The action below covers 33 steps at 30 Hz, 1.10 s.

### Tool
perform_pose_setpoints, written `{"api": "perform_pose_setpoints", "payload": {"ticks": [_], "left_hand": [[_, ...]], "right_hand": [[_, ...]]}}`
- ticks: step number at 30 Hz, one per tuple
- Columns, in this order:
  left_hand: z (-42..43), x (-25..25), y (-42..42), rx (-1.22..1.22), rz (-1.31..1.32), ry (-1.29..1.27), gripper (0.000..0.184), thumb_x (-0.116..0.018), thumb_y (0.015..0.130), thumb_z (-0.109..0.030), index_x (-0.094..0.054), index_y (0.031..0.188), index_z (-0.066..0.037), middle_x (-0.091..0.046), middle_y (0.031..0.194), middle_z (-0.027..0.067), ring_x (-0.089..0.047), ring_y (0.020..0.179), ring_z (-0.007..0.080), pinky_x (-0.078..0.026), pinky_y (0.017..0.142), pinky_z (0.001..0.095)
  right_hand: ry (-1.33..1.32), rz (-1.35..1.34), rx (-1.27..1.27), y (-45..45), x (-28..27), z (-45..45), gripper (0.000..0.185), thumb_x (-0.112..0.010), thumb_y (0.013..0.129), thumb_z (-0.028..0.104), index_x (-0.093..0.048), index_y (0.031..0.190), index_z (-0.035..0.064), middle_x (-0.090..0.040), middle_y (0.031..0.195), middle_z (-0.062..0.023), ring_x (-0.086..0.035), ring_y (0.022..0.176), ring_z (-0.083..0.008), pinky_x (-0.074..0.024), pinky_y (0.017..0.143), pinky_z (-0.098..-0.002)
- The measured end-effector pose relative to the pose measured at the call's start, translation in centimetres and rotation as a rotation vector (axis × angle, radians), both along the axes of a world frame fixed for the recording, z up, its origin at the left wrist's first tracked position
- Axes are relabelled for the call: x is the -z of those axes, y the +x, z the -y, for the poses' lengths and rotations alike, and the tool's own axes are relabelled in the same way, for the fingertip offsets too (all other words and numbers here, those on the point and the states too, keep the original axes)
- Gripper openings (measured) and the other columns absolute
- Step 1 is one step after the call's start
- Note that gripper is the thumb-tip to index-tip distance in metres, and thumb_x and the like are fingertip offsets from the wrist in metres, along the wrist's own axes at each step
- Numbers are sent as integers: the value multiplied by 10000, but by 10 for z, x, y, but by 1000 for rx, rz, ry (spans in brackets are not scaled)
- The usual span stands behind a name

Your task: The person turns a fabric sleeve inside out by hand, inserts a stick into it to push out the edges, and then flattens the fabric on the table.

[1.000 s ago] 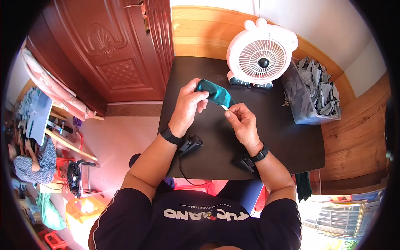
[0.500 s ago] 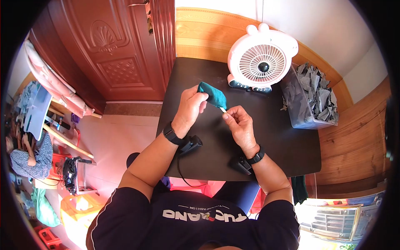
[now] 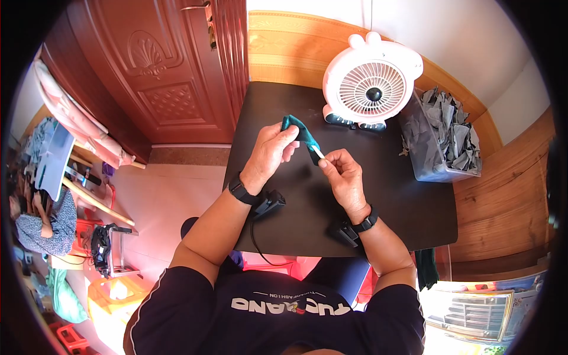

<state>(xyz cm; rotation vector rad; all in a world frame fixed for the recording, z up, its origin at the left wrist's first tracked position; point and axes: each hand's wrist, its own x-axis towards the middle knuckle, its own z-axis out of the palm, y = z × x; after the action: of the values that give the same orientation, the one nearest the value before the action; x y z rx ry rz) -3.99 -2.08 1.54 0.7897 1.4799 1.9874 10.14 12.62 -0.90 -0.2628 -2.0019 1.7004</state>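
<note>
I could see the left hand (image 3: 272, 151) holding a teal cloth piece (image 3: 303, 133) under its thumb, the fingers behind mostly hidden. The right hand (image 3: 343, 177) was narrowed to a pinch on a slim white strip (image 3: 318, 152) at the cloth's lower end; the fingertips covered part of it, and I couldn't tell whether it was sewn in or loose. The cloth hung between the hands, above a dark table (image 3: 402, 207), with its far side turned away from me.

Each wrist wore a black band, and just beside each sat a black box-like device; whether either was fastened to its band I couldn't make out. Beyond the right hand stood a pink-and-white fan (image 3: 374, 94), its small casing mark too tiny to read, and a clear plastic bin (image 3: 429, 163) of grey scraps (image 3: 455, 133). Far out past the left elbow, a person in a patterned top (image 3: 50, 222) was partly lost at the dark edge.

The dark T-shirt (image 3: 266, 331) read "TUC" and "ANO" around a coloured emblem, with "FASHION" ending the smaller line.
</note>
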Motion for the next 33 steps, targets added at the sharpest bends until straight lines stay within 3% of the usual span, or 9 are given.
{"api": "perform_pose_setpoints", "payload": {"ticks": [16,22,26,29,33], "left_hand": [[0,0,-4,1,-31,45,208,-575,877,-228,-622,799,-41,-547,591,8,-495,500,80,-358,463,213],[4,-6,-3,66,40,1,219,-563,814,-194,-586,701,-8,-525,560,38,-469,456,107,-335,426,233],[0,-6,7,-10,73,7,211,-555,786,-178,-576,673,-1,-523,567,43,-445,450,101,-316,409,238],[-2,-7,10,-53,14,2,208,-539,789,-182,-577,664,-21,-553,614,35,-472,500,89,-341,454,218],[1,-2,3,25,-78,-31,290,-502,869,-303,-585,801,-34,-552,645,33,-500,543,94,-362,478,220]], "right_hand": [[140,5,36,1,-3,2,114,-674,879,50,-570,837,26,-581,688,30,-479,618,-19,-414,562,-193],[137,-29,39,1,-2,2,115,-667,887,56,-568,835,30,-565,692,39,-475,632,-16,-413,575,-189],[-8,-45,-11,1,0,10,121,-653,905,72,-555,842,39,-523,692,58,-436,625,-11,-381,563,-181],[-113,1,-60,2,-4,12,127,-643,918,93,-548,846,49,-501,686,67,-407,608,-9,-349,540,-178],[-116,70,-94,1,-5,2,125,-629,931,126,-560,849,61,-512,667,60,-405,567,-12,-327,501,-179]]}}
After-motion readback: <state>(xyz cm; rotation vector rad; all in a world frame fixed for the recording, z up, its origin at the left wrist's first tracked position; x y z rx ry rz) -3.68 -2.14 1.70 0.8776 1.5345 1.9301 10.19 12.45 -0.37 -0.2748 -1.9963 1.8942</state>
